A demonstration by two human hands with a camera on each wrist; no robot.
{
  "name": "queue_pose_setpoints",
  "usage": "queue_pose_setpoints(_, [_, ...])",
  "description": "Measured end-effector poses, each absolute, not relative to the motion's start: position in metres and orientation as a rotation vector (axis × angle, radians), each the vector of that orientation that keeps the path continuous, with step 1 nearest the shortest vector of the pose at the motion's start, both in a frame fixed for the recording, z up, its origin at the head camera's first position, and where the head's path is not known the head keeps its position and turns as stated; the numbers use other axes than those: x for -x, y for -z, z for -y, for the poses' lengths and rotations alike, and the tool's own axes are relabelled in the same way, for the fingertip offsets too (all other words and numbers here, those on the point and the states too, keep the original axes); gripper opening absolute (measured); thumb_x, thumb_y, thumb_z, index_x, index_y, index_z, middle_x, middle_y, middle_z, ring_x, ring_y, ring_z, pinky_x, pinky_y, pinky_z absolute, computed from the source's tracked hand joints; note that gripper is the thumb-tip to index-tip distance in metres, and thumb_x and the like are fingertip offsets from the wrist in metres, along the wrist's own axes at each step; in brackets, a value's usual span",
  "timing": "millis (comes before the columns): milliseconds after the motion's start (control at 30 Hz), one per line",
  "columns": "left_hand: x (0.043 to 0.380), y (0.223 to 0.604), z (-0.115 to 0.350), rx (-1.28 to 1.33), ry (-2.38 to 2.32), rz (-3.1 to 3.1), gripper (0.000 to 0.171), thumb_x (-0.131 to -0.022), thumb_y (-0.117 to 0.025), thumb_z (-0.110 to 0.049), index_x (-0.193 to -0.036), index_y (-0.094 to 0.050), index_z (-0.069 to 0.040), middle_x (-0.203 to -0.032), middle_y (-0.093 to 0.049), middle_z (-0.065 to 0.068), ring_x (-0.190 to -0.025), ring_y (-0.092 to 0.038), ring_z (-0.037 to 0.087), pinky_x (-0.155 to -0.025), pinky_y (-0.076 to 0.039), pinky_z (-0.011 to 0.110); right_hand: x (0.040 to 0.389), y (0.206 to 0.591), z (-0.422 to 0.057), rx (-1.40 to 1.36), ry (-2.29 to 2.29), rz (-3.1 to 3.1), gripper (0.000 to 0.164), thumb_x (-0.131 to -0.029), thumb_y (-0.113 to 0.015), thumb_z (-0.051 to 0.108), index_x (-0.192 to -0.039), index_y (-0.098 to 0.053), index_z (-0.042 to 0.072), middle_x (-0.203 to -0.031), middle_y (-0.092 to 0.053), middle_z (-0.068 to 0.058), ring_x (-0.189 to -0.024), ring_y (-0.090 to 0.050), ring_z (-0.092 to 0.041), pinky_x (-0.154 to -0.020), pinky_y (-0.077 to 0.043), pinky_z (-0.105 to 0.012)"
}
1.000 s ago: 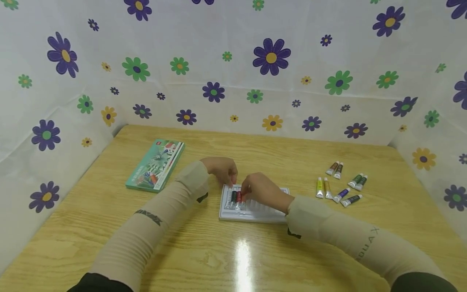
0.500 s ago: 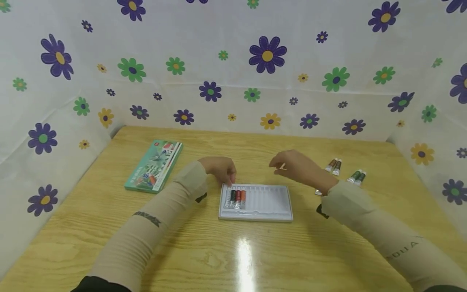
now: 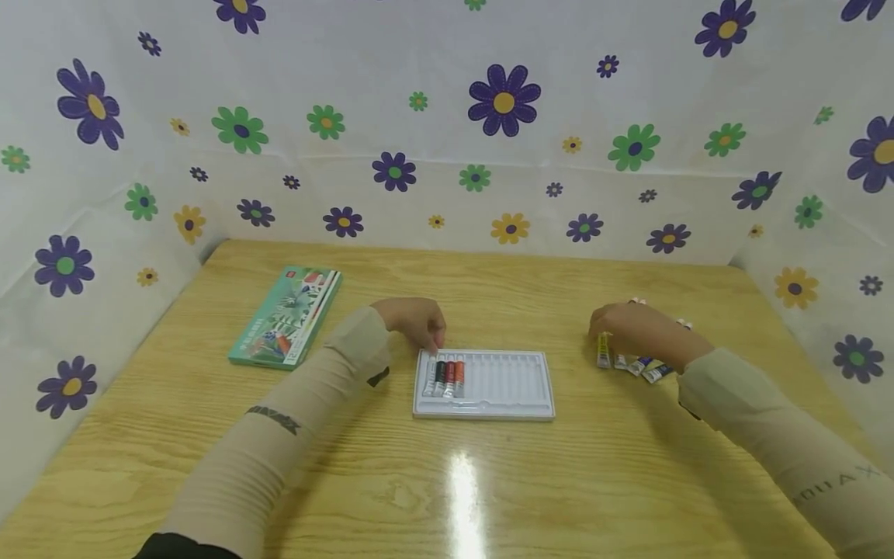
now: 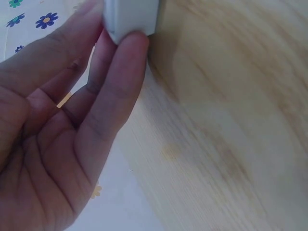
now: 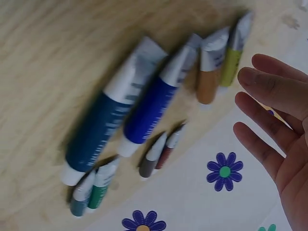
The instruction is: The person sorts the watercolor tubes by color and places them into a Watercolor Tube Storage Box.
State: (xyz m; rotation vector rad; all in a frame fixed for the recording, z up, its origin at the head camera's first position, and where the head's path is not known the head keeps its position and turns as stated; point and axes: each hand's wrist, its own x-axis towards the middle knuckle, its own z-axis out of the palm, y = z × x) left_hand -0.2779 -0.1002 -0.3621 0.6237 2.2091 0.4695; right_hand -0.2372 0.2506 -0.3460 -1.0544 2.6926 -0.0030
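Note:
My left hand (image 3: 415, 320) pinches the far left corner of a white plastic tray (image 3: 513, 380); in the left wrist view its thumb and fingers (image 4: 126, 67) meet that corner. Several paint tubes (image 3: 449, 378), clear-white, dark, red and orange, lie side by side in the tray's left slots. My right hand (image 3: 639, 330) hovers over the loose tubes at the right, closest to the yellow tube (image 5: 231, 67). Its fingers are spread and loosely bent, holding nothing. Beside the yellow one lie an ochre tube (image 5: 207, 86), a blue tube (image 5: 149, 108) and a dark blue-green tube (image 5: 98, 125).
A green paint box (image 3: 286, 314) with a printed cover lies at the left of the wooden table (image 3: 363, 481). Farther back, behind my right hand, lie a brownish pair of tubes (image 5: 163, 156) and a green pair (image 5: 101, 187). Flowered cloth (image 3: 447, 186) hangs around the table.
My right hand has let go of the orange tube in the tray and moved right to the loose tubes. My left hand stays at the tray's corner.

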Motion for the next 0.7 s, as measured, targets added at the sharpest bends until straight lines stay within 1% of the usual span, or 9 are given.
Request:
queue_pose_setpoints(67, [0.278,0.362,0.101,-0.623,-0.479,-2.203,0.007,-0.083,-0.067,-0.002,-0.079,-0.064,-0.006,-0.074,-0.056,-0.002,-0.066,-0.056,0.008,-0.064,-0.053,0.019,0.237,0.350,-0.253,1.071,0.015,-2.674,0.029,-0.073,-0.070,-0.010,-0.099,-0.072,0.005,-0.102,-0.069,-0.011,-0.093,-0.066,-0.027,-0.078,-0.056,-0.035])
queue_pose_setpoints(233, [0.277,0.361,0.100,-0.619,-0.483,-2.203,0.006,-0.083,-0.067,-0.002,-0.079,-0.064,-0.006,-0.073,-0.056,-0.002,-0.065,-0.056,0.008,-0.064,-0.053,0.019,0.236,0.356,-0.258,1.149,0.019,-2.660,0.031,-0.074,-0.069,-0.011,-0.100,-0.072,0.004,-0.101,-0.069,-0.011,-0.087,-0.067,-0.024,-0.070,-0.057,-0.030])
queue_pose_setpoints(267, [0.277,0.361,0.100,-0.618,-0.485,-2.203,0.006,-0.083,-0.067,-0.002,-0.079,-0.064,-0.006,-0.073,-0.056,-0.003,-0.065,-0.056,0.007,-0.064,-0.053,0.019,0.237,0.356,-0.258,1.163,0.032,-2.659,0.032,-0.074,-0.068,-0.012,-0.100,-0.072,0.005,-0.101,-0.069,-0.011,-0.087,-0.068,-0.024,-0.070,-0.057,-0.030])
queue_pose_setpoints(467, [0.278,0.362,0.101,-0.632,-0.485,-2.207,0.008,-0.082,-0.067,-0.001,-0.078,-0.063,-0.007,-0.072,-0.056,-0.003,-0.064,-0.055,0.007,-0.063,-0.052,0.019,0.239,0.359,-0.258,1.216,0.057,-2.651,0.037,-0.075,-0.059,-0.020,-0.097,-0.073,0.007,-0.101,-0.070,-0.010,-0.090,-0.068,-0.025,-0.071,-0.057,-0.030])
queue_pose_setpoints(700, [0.277,0.361,0.100,-0.609,-0.476,-2.208,0.007,-0.083,-0.068,-0.002,-0.079,-0.064,-0.007,-0.073,-0.056,-0.003,-0.066,-0.055,0.008,-0.064,-0.052,0.018,0.242,0.364,-0.258,1.215,0.059,-2.654,0.035,-0.076,-0.060,-0.018,-0.096,-0.073,0.008,-0.100,-0.071,-0.009,-0.091,-0.067,-0.025,-0.074,-0.057,-0.032])
